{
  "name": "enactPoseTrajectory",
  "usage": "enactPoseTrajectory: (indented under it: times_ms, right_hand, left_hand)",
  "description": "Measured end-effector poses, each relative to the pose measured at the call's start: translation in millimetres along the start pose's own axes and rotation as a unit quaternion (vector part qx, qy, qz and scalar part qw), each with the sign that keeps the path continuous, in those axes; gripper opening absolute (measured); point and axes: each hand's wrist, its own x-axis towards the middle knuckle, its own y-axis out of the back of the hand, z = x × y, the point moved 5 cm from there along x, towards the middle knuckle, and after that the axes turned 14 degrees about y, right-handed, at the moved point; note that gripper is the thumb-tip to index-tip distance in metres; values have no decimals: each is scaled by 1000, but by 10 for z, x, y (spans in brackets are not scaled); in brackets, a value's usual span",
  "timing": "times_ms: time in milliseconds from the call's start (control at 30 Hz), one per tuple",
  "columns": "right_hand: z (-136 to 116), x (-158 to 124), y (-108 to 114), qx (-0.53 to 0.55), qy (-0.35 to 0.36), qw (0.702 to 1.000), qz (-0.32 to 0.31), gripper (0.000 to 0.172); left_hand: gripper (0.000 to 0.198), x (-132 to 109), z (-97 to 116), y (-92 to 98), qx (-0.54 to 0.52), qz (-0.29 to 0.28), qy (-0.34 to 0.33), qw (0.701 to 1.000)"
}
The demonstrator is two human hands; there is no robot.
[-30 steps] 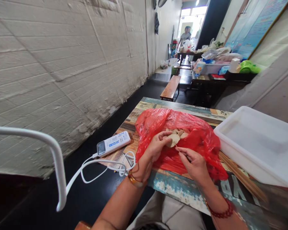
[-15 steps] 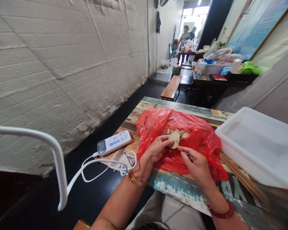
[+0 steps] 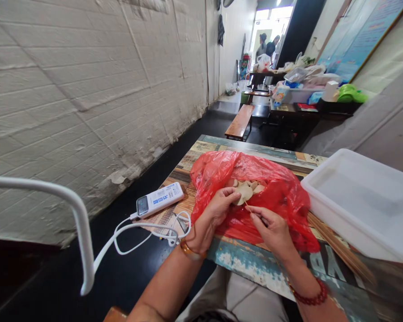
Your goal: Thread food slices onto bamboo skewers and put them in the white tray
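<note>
Being pinched between the left hand's (image 3: 220,208) thumb and fingers, a pale round slice (image 3: 245,195) is being held over the opened red bag (image 3: 213,172). A thin stick (image 3: 246,204) is being gripped by the right hand (image 3: 272,226) at the slice's lower edge, slightly farther left than half a second ago.

A pale wall (image 3: 97,89) flanks dark flooring (image 3: 121,223) and wooden bench (image 3: 240,121).

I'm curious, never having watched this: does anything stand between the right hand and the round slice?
Nothing visible blocks the way. Only the stick in the right hand runs toward the slice in the left hand; the bag lies below.
</note>
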Motion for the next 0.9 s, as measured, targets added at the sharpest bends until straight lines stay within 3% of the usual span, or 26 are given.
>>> enactPoseTrajectory:
  times_ms: [667, 900]
  right_hand:
    - [-69, 0, 25, -29, 33, 999, 2, 25]
    - [-57, -4, 15, -38, 43, 998, -7, 26]
  left_hand:
    - [23, 16, -9, -31, -22, -58, 30, 998]
    - [27, 47, -48, 2, -1, -37, 28, 999]
